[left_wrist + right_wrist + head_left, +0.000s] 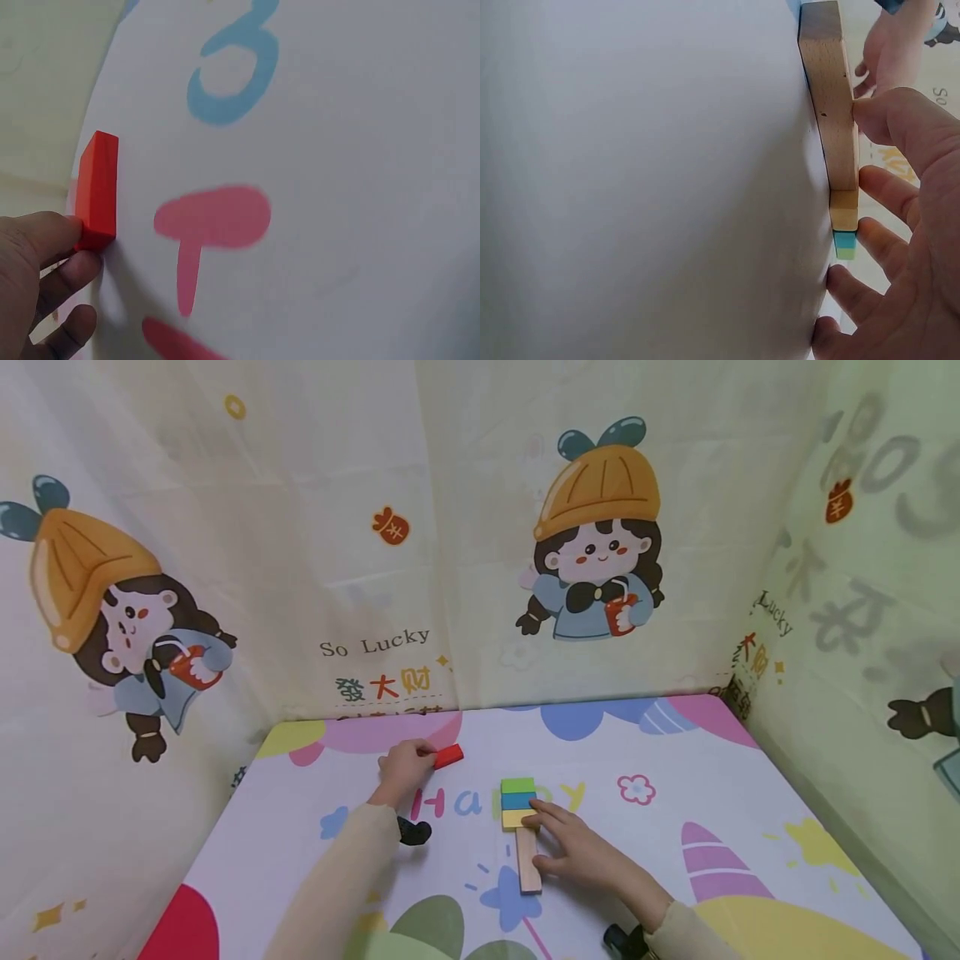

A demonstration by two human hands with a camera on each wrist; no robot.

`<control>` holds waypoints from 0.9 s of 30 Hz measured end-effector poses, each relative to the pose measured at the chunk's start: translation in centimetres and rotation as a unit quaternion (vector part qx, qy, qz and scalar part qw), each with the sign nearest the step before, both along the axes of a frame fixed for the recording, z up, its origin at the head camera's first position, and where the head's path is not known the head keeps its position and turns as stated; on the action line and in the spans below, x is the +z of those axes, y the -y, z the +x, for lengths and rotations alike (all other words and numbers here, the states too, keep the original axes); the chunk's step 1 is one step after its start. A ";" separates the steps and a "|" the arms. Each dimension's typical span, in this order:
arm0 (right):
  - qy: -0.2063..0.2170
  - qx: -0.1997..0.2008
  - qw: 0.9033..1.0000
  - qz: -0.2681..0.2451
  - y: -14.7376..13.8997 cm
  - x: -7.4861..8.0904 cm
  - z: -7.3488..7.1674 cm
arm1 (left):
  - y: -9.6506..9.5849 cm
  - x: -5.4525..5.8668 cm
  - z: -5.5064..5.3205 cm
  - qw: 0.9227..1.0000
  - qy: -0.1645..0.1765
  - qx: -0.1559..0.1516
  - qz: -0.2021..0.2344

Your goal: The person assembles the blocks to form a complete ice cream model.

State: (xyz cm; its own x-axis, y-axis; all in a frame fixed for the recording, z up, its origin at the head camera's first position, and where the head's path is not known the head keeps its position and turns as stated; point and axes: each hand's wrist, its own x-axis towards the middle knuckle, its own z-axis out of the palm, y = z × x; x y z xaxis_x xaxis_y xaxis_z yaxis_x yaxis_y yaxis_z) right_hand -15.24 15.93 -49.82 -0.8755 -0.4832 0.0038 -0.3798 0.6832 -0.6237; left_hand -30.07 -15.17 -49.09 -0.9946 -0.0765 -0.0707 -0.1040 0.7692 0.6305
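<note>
Near the far edge of the table, my left hand (406, 768) pinches a red block (448, 756) by its near end. That block (98, 191) stands on its narrow side in the left wrist view. My right hand (583, 853) rests beside a row of blocks with its fingers spread. Its thumb and fingertips touch the row's right side. A plain wooden block (528, 867) lies lengthwise at the near end. Beyond it, a yellow block (514, 819), a blue block (515, 801) and a green block (517, 785) lie crosswise, side by side.
A white tablecloth (465, 852) with coloured prints and letters covers the table. Printed cloth walls (480, 568) stand behind it and along both sides. A dark wrist device (415, 832) sits at my left wrist, another (624, 941) at my right.
</note>
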 end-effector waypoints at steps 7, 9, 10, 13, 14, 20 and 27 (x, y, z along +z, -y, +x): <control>0.007 0.002 1.000 -0.004 0.0 0.0 0.0 | -2.4 0.0 0.2 1.000 -0.006 -0.012 0.004; 0.007 0.002 1.000 -0.003 0.0 -0.1 -0.1 | -3.0 0.0 0.3 1.000 -0.004 -0.013 0.008; 0.007 0.002 1.000 -0.003 -0.1 -0.1 -0.1 | -3.2 0.0 0.4 1.000 -0.004 -0.015 0.009; 0.006 0.002 1.000 -0.005 -0.1 -0.2 -0.1 | -3.9 0.1 0.4 1.000 -0.002 -0.021 0.010; 0.006 0.002 1.000 -0.005 -0.1 -0.2 -0.1 | -4.1 0.2 0.4 1.000 -0.003 -0.024 0.009; 0.020 -0.006 1.000 -0.004 0.1 -0.3 -0.1 | -5.6 0.1 0.4 0.999 -0.007 -0.033 0.006; 0.021 -0.009 1.000 -0.001 0.0 -0.2 -0.1 | -7.2 -0.3 0.4 0.999 -0.008 -0.044 0.011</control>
State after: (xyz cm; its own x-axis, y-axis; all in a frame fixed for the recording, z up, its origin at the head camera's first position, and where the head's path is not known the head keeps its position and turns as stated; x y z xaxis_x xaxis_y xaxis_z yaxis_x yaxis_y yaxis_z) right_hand -15.30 15.92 -50.00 -0.8837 -0.4670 -0.0324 -0.3402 0.6883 -0.6407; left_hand -29.65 -7.99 -49.34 -0.9983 0.0126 -0.0563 -0.0270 0.7603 0.6490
